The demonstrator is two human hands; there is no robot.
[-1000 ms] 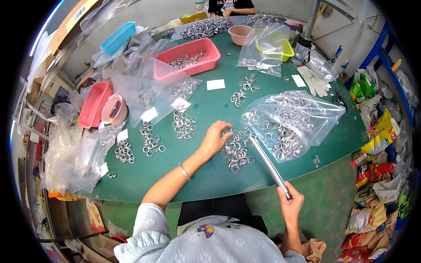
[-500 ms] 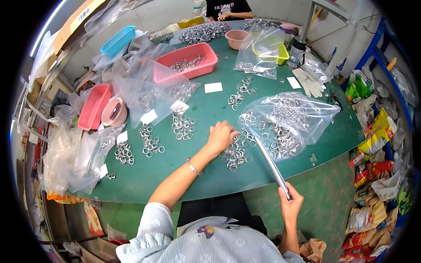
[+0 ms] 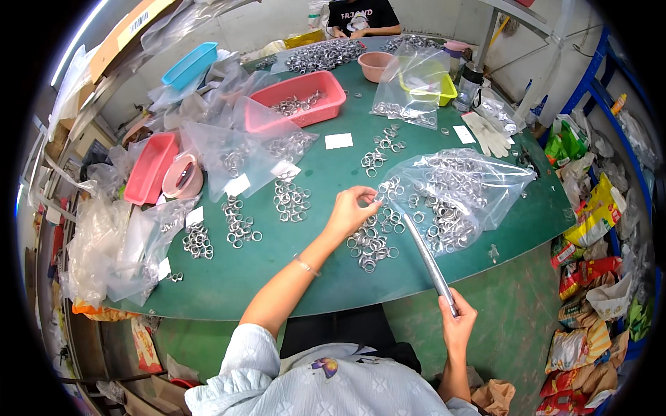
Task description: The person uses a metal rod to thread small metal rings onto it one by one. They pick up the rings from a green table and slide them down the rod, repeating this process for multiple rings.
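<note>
My right hand [image 3: 458, 319] grips the thick end of a tapered metal ring mandrel [image 3: 430, 260], its thin tip pointing up and left over the loose rings. With thumb and forefinger brought together, my left hand [image 3: 352, 210] is in the air beside that tip; anything in the pinch is too small to make out. Below the left fingers lies a pile of silver rings [image 3: 371, 246] on the green table [image 3: 319, 277]. Just right of it, a clear plastic bag [image 3: 496, 187] lies on its side, full of rings, with a few at its mouth.
Smaller ring piles [image 3: 291, 201] with white paper slips stand to the left. Farther back are a pink basin [image 3: 326, 114], a blue basket [image 3: 189, 66], a lime-green basket [image 3: 447, 90] and white gloves [image 3: 488, 134]. A person [image 3: 361, 17] sits across the table.
My left hand has lifted slightly off the ring pile, and its thumb and forefinger now meet in a pinch. The mandrel in my right hand has barely moved.
</note>
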